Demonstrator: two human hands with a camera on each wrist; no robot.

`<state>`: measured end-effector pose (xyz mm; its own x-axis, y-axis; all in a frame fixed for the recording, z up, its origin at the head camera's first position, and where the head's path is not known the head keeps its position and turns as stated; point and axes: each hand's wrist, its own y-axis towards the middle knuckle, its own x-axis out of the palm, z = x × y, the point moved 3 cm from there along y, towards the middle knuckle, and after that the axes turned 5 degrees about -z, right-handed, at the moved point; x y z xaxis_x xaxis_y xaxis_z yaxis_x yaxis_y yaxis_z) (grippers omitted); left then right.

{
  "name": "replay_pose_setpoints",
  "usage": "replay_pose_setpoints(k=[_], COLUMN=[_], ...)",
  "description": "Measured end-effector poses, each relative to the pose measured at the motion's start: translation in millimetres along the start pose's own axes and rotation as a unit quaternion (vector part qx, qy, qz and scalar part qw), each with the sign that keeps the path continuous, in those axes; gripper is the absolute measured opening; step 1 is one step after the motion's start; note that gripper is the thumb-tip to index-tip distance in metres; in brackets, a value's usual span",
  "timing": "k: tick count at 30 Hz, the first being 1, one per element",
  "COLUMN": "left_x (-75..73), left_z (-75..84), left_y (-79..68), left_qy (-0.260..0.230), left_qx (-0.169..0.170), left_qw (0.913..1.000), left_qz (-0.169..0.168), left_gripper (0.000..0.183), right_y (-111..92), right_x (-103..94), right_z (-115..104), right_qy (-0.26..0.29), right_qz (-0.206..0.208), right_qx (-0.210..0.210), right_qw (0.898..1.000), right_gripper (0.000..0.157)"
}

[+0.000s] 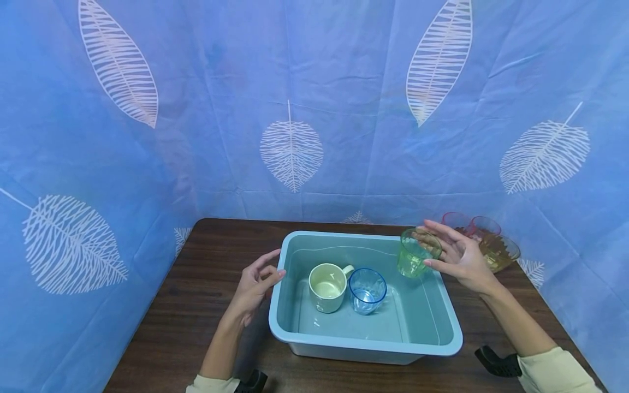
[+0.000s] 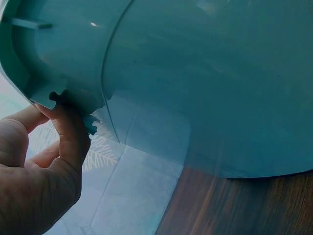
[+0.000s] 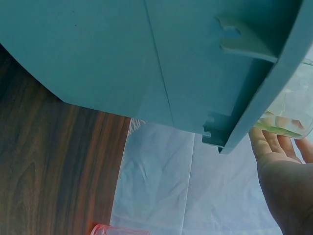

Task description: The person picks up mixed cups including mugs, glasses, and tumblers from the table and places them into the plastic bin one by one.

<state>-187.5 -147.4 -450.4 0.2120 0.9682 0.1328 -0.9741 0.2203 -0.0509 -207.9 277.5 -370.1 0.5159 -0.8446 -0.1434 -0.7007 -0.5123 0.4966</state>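
Head — green glass (image 1: 411, 258) near rim (image 1: 368, 344), basin (image 1: 417, 316) roomy

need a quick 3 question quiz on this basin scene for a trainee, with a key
1. Multiple choice: what does the right hand hold? a) a spoon b) the green tumbler c) a plate
2. True or false: the pale green mug and the blue-rimmed glass are both inside the light-blue basin.
3. Fill in: the left hand touches the basin's ____.
Key: 1 b; 2 true; 3 rim
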Motion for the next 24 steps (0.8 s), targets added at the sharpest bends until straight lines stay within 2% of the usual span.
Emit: replay_pose_setpoints(k=[7,14,18,24], left_x=[0.3,0.1,0.0,0.3], left_z=[0.3,0.1,-0.1,0.1], left_y=[-0.4,-0.4,-0.4,0.5], left_qy=[0.004,0.005,0.003,0.002], left_qx=[0.000,0.001,0.000,-0.004], left_qw=[1.0000,1.0000,1.0000,1.0000], left_qz=[0.001,0.004,0.004,0.006], left_gripper=[0.054,0.055,0.055,0.053], right_y=[-1.2,-1.7,-1.1,1.5], right_x=[1.6,5.2,7.8,10.4], right_z=[-0.3,2.8,3.9,7.5], right_qy=[-0.032,-0.046,-0.102,-0.194], right_qz=[0.007,-0.028,-0.038,-0.046], right_qx=[0.019,0.020,0.033,0.065], right_qw=[0.999,0.998,0.993,0.978], right_gripper=[0.075,0.074,0.072,0.076])
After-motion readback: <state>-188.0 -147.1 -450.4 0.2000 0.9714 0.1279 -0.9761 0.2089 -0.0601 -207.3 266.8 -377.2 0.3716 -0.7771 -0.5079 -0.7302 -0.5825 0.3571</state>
